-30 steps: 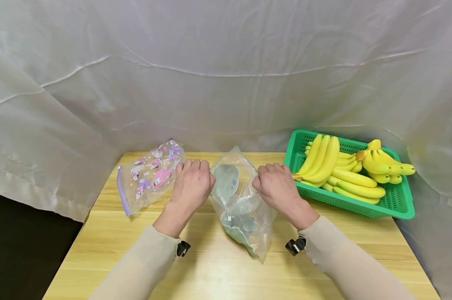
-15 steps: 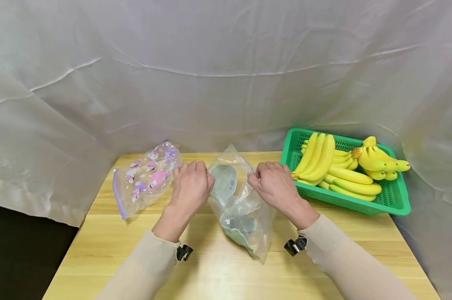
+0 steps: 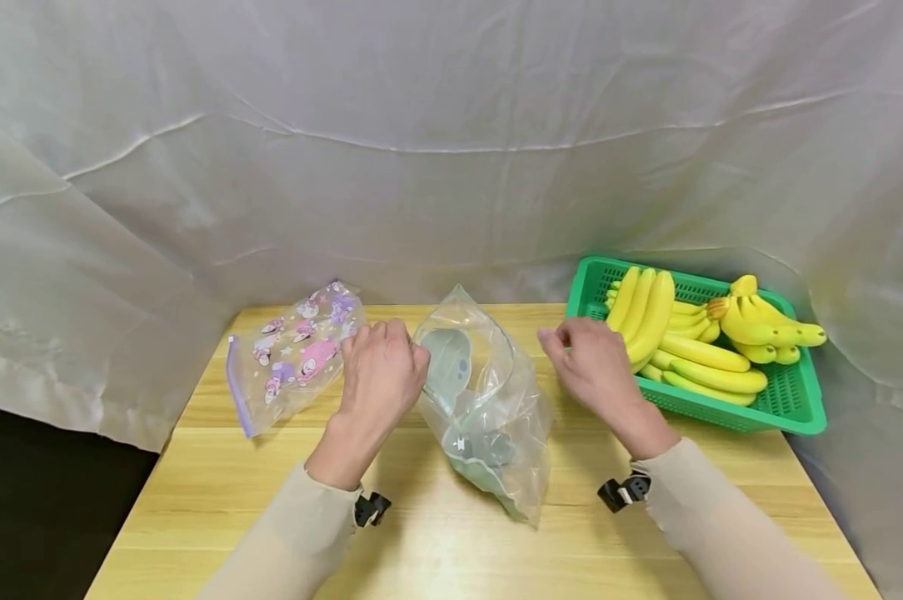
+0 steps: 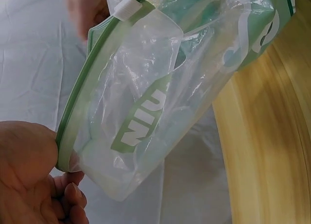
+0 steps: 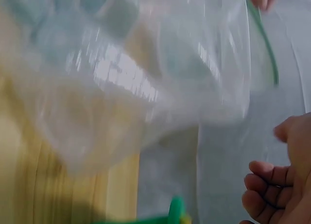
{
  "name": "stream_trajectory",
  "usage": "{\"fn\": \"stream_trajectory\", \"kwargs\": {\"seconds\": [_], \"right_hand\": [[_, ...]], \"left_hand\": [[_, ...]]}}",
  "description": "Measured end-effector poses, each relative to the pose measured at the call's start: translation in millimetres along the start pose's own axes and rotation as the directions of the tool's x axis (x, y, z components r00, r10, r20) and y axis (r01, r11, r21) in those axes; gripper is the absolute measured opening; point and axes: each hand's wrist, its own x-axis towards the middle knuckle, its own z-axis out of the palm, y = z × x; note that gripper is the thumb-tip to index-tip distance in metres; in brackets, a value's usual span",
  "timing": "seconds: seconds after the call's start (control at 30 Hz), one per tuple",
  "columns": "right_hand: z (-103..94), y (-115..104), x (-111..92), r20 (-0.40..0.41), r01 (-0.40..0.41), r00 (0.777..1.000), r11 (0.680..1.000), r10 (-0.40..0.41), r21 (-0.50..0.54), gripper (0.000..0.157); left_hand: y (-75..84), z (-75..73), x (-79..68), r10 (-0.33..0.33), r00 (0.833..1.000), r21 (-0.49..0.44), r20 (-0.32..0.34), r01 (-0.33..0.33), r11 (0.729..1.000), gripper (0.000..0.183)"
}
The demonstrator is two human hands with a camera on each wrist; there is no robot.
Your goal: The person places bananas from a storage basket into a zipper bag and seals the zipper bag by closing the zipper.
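Observation:
A clear zip bag [image 3: 522,450] with green print stands open at the table's middle, its mouth upward. My left hand [image 3: 382,367] pinches its left rim; the left wrist view shows the thumb and fingers on the green zip strip [image 4: 80,88], with a white slider [image 4: 128,8] at the far end. My right hand [image 3: 596,360] is apart from the bag, to its right, and holds nothing. Its fingers hang loosely curled, the thumb away from them, in the right wrist view. Just beyond it, a green basket [image 3: 721,417] holds several yellow bananas [image 3: 702,354].
A second clear zip bag [image 3: 294,350] with pink and purple cartoon print and a purple strip lies flat at the back left of the wooden table [image 3: 436,550]. A grey cloth [image 3: 421,167] hangs behind the table and along both sides.
My right hand has let go of the bag's right rim and moved right, towards the basket. The left hand keeps its pinch, and the bag's right side has sprung outward a little.

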Motion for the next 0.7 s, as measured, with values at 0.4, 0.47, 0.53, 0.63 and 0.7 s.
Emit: {"fn": "stream_trajectory", "kwargs": {"seconds": [0.4,0.47,0.53,0.63,0.7], "right_hand": [[-30.0,90.6,-3.4,-0.026,-0.288,0.957,0.957,0.288,-0.023,0.064],[-31.6,100.9,-2.9,-0.014,-0.345,0.939,0.939,0.345,-0.009,0.070],[-31.9,108.7,-2.2,0.002,-0.384,0.923,0.923,0.384,0.008,0.073],[-31.0,116.9,-1.4,0.027,-0.410,0.912,0.912,0.410,0.021,0.078],[-30.4,120.6,-1.0,0.045,-0.424,0.905,0.905,0.423,0.020,0.080]], "left_hand": [[-2.0,-3.1,-2.6,-0.016,1.000,-0.002,-0.012,0.016,1.000,0.017],[-2.1,-3.3,-3.2,-0.013,1.000,0.000,-0.020,0.013,1.000,0.017],[-2.2,-3.3,-3.9,-0.008,0.999,-0.001,-0.031,0.008,1.000,0.017],[-2.1,-3.0,-4.6,-0.001,0.999,-0.007,-0.045,0.000,1.000,0.018],[-2.1,-2.6,-5.0,0.004,0.999,-0.011,-0.049,-0.004,1.000,0.018]]}}
